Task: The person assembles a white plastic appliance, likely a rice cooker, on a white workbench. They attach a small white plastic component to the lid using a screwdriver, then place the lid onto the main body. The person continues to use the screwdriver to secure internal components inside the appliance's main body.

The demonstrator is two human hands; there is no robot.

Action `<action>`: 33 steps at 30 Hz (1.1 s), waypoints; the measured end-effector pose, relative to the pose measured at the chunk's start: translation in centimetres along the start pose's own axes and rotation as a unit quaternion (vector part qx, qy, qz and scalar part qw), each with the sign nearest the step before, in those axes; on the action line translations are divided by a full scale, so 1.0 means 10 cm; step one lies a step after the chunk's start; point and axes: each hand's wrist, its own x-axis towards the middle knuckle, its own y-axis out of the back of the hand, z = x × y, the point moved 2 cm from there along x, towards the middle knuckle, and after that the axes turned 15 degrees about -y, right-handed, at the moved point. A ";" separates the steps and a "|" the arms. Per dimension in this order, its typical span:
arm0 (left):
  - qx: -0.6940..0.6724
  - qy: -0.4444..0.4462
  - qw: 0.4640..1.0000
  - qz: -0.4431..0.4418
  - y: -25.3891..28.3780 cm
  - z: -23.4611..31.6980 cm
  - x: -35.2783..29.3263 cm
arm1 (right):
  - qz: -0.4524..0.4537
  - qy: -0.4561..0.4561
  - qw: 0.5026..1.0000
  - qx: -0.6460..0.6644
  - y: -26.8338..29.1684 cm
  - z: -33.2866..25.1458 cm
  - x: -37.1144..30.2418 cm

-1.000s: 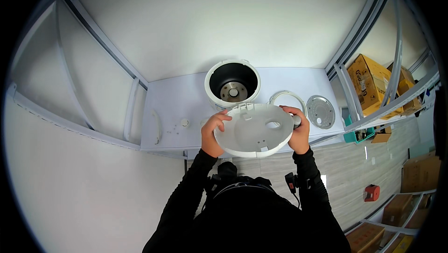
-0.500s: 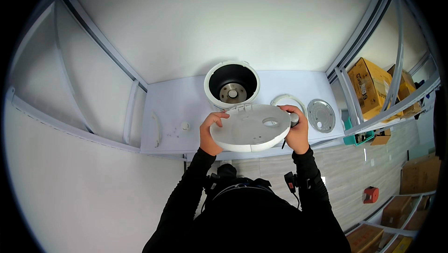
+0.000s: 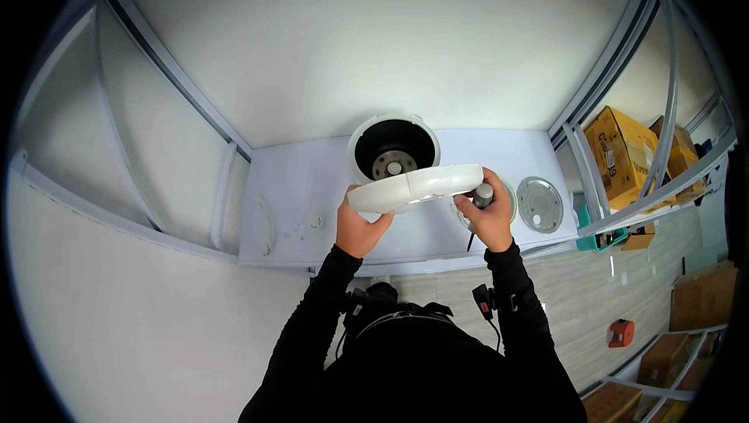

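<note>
Between both hands, above the table's front part, a white rice cooker lid is held nearly edge-on. My left hand grips its left end, fingers behind and thumb below. At the right end my right hand grips the lid and also keeps a screwdriver with a grey handle, its dark shaft pointing down. Just behind the lid stands the white rice cooker body, open on top, with a dark inside and a metal plate at its bottom. A pale ring lies partly hidden behind my right hand.
On the white table lie a round metal inner cover at right, a small white cylindrical piece, several tiny screw-like bits and a curved white strip at left. Frame posts, cardboard boxes and a teal bin stand right.
The lid has tipped from showing its broad, holed face to showing its outer edge, and has risen slightly. Both hands turned with it; the screwdriver stays in my right hand.
</note>
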 end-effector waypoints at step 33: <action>-0.010 0.011 0.997 0.074 0.01 -0.31 0.37 | 0.000 -0.011 1.000 -0.002 -0.39 0.18 0.64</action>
